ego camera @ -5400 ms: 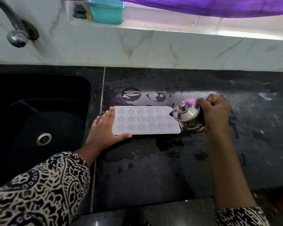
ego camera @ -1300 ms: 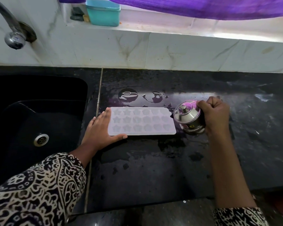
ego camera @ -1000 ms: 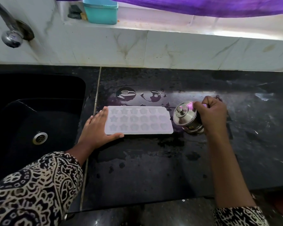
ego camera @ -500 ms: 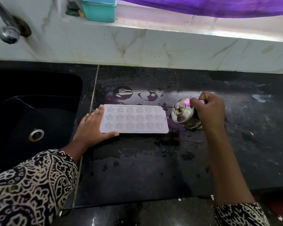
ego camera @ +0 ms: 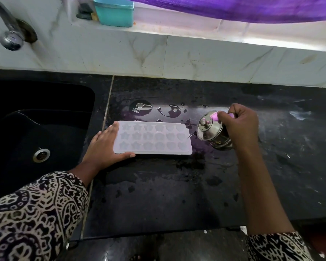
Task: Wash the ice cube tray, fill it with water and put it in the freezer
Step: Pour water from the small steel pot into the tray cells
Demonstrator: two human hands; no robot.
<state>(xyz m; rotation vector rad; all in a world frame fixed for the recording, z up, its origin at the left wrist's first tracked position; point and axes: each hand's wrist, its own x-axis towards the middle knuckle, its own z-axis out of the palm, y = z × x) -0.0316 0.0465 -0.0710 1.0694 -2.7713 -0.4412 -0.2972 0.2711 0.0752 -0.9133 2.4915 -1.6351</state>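
Note:
A pale translucent ice cube tray (ego camera: 152,137) with star, flower and heart cells lies flat on the wet black counter (ego camera: 177,185). My left hand (ego camera: 104,147) grips its left end, thumb along the front edge. My right hand (ego camera: 239,125) holds a small lidded steel jug (ego camera: 212,132) tilted toward the tray's right end. A thin stream of water runs from its spout onto the tray's right edge.
A black sink (ego camera: 38,129) with a steel drain lies to the left, a tap (ego camera: 9,34) above it. Water puddles (ego camera: 154,109) sit behind the tray. A teal box (ego camera: 114,11) stands on the sill under a purple curtain (ego camera: 233,8).
The steel jug has tipped further toward the tray and a thin stream now leaves its spout. My left hand has stayed on the tray's left end.

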